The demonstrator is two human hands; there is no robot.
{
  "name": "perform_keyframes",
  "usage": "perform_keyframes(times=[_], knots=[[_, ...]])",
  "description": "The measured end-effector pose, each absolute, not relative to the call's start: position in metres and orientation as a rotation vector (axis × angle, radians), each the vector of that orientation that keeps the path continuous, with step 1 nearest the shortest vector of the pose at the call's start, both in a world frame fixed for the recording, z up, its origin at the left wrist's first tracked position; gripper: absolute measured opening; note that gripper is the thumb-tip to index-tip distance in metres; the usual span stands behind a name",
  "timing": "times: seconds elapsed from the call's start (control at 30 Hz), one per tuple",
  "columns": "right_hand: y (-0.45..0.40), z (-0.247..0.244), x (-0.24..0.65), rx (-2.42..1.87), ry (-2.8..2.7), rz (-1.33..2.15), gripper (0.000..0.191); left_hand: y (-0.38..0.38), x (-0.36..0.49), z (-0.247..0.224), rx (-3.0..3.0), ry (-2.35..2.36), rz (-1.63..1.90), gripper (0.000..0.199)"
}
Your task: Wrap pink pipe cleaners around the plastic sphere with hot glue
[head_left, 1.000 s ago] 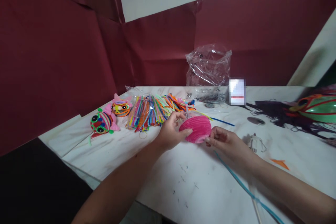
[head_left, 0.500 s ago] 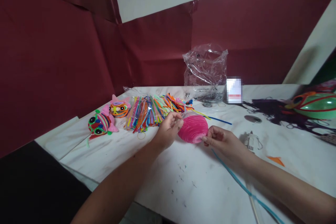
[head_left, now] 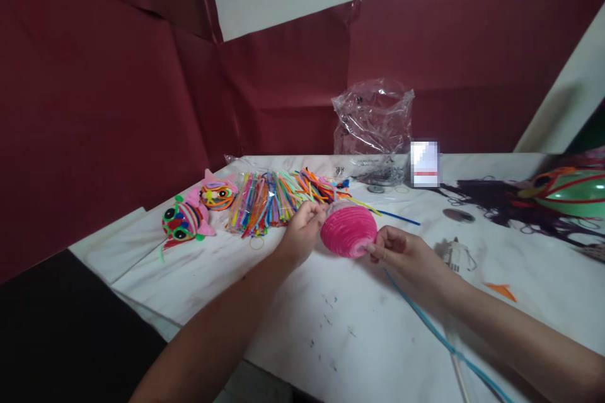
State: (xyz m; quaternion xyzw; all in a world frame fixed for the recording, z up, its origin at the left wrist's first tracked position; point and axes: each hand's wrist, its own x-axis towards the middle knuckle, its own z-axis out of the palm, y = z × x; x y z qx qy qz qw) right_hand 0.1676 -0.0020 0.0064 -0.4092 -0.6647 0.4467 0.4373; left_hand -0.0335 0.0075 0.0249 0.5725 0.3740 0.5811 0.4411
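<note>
Pinching the pink ball (head_left: 348, 230) with nearly closed grip, left hand (head_left: 302, 230) and right hand (head_left: 399, 250) flank it.

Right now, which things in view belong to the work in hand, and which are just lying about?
Belonging, it seems:
pink ball, between the left hand and right hand
coloured strips and glue gun, probably supplies

Apparently lying about:
clear plastic bag
orange scrap
striped big-eyed figure

L hand (head_left: 302, 231) & R hand (head_left: 401, 250) hold pink ball (head_left: 348, 231) over wht table (head_left: 373, 334)
</note>
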Motion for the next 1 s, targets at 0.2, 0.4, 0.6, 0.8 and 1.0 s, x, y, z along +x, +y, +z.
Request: perform_keyframes(times=[0.2, 0.4, 0.6, 0.8, 1.0], knots=[[-0.004, 0.011, 0.167, -1.033, -1.621, 1.122, 0.050, 0.009, -0.036, 0.021, 1.389, 0.846, 1.403, 0.024], [-0.001, 0.006, 0.167, -1.012, -1.598, 1.133, 0.048, 0.010, -0.037, 0.020, 1.432, 0.861, 1.347, 0.025], [0.001, -0.002, 0.169, -1.015, -1.617, 1.114, 0.045, 0.005, -0.033, 0.025, 1.493, 0.977, 1.309, 0.031], [0.004, -0.008, 0.171, -1.001, -1.642, 1.116, 0.044, 0.007, -0.033, 0.025, 1.494, 0.927, 1.346, 0.034], [0.004, -0.003, 0.170, -1.004, -1.629, 1.127, 0.046, 0.012, -0.036, 0.022, 1.432, 0.968, 1.423, 0.037]])
